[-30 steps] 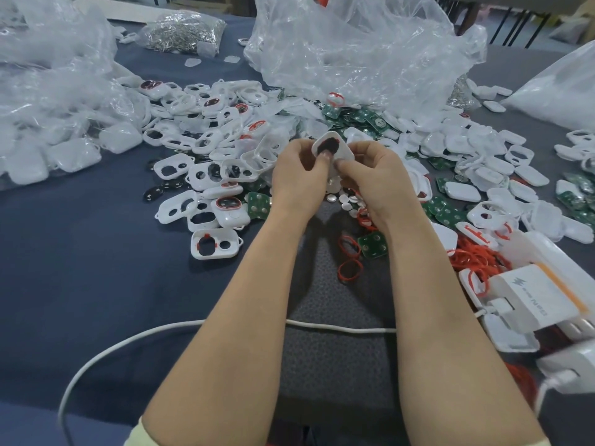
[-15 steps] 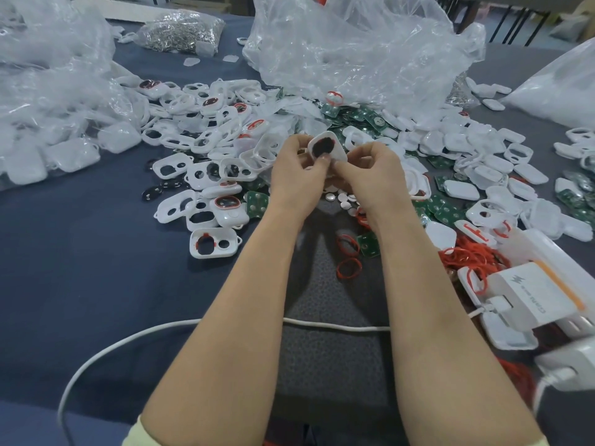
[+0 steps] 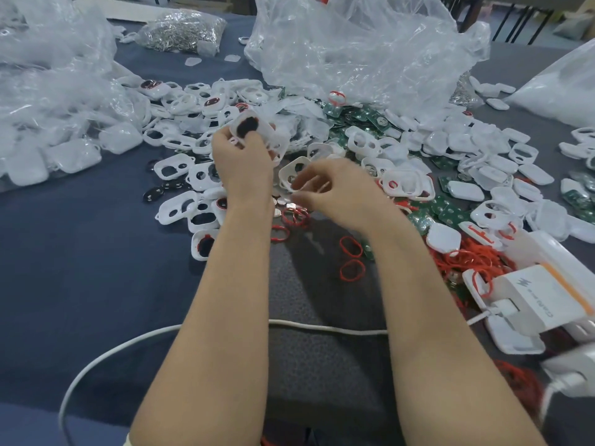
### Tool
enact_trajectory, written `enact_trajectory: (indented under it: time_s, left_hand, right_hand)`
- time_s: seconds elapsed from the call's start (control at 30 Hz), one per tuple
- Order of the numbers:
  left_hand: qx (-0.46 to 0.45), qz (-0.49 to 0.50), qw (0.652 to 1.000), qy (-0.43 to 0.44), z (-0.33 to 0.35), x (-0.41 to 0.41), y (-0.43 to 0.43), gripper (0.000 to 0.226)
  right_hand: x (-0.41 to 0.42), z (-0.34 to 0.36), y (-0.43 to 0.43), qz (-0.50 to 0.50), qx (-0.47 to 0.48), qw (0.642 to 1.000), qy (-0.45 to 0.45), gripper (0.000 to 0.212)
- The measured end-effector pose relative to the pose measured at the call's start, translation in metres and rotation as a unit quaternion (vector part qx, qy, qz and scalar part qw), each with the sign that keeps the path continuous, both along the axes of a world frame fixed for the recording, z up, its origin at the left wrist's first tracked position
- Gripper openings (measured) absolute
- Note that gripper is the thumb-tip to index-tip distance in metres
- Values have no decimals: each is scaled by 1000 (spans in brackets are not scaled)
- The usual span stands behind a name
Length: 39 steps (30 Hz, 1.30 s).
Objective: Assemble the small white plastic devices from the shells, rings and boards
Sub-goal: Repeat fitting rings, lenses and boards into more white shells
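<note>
- Head view shows the work far from its end. Many loose white shells [image 3: 174, 170] lie in a heap on the dark blue table [image 3: 80, 268], with green boards [image 3: 449, 215] and red rings [image 3: 352, 270] scattered among them and beside them.
- Only a few pieces look partly put together, for example the part-built shell [image 3: 204, 244] with a dark filling and a red edge, which lies just left of the left forearm. I judge that most of the stock is not yet assembled.
- The left hand [image 3: 243, 159] is raised over the heap and grips the held shell [image 3: 249, 127]. Its fingers are curled round the lower edge, and the dark inside of the shell faces the camera.
- The right hand [image 3: 338, 191] is lower and apart from the held shell, above some small metal discs [image 3: 283, 206] and near an empty frame [image 3: 294, 172].
- Its fingers are half curled and blurred, so I cannot tell whether they pinch something or hold nothing.
- My judgement is that the held shell waits for its next part, perhaps a ring or a disc, and that the right hand is searching for it in the heap.
- Clear plastic bags [image 3: 354, 49] stand behind the heap, and a white charger [image 3: 541, 297] with its cable [image 3: 128, 349] lies at the right.
</note>
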<state>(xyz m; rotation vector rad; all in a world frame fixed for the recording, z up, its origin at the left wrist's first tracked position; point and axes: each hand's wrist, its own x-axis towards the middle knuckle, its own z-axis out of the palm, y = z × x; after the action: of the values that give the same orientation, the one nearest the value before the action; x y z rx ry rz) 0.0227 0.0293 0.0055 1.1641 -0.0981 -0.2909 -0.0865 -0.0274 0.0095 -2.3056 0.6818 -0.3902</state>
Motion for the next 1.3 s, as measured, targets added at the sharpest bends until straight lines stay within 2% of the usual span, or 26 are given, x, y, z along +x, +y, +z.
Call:
enact_trajectory:
  time_s: [0.13, 0.2, 0.37, 0.47, 0.63, 0.73, 0.8, 0.9, 0.97, 1.07, 1.17, 1.23, 1.3]
  left_hand:
    - [-62, 20, 998, 19, 7, 4, 6, 12]
    - [-114, 19, 992, 43, 9, 3, 9, 19]
    - [-170, 13, 983, 64, 12, 0, 12, 37]
    - [-175, 18, 982, 65, 11, -1, 12, 36]
    - [-156, -5, 985, 75, 8, -3, 9, 32]
    - [-155, -13, 985, 72, 7, -5, 7, 23]
    - [-157, -12, 986, 61, 6, -6, 6, 20]
    - [-150, -9, 988, 45, 4, -6, 4, 24]
    - [-142, -10, 989, 44, 3, -6, 4, 26]
    - [-141, -13, 989, 47, 3, -7, 4, 24]
    - [-138, -22, 989, 43, 2, -8, 2, 20]
    - [-130, -36, 990, 42, 0, -8, 1, 19]
    - [-121, -63, 990, 47, -2, -9, -1, 19]
  right_hand:
    - [17, -9, 18, 67, -78, 995, 7, 38]
    - [24, -16, 26, 95, -128, 987, 31, 44]
    - [25, -18, 28, 50, -150, 986, 54, 39]
    - [13, -5, 13, -19, -141, 988, 64, 38]
    - [-9, 9, -3, -46, -99, 982, 152, 29]
    - [1, 6, -1, -122, -116, 984, 50, 25]
    - [17, 0, 4, -132, -162, 978, -7, 24]
    - [38, -16, 13, -100, -246, 963, 39, 29]
    - [46, -25, 18, -106, -246, 962, 50, 29]
    - [50, -29, 17, -124, -242, 962, 11, 25]
    - [42, -18, 7, -162, -177, 968, -73, 21]
    - [30, -8, -3, -188, -60, 967, -158, 14]
    - [16, -1, -12, -198, 92, 947, -235, 7]
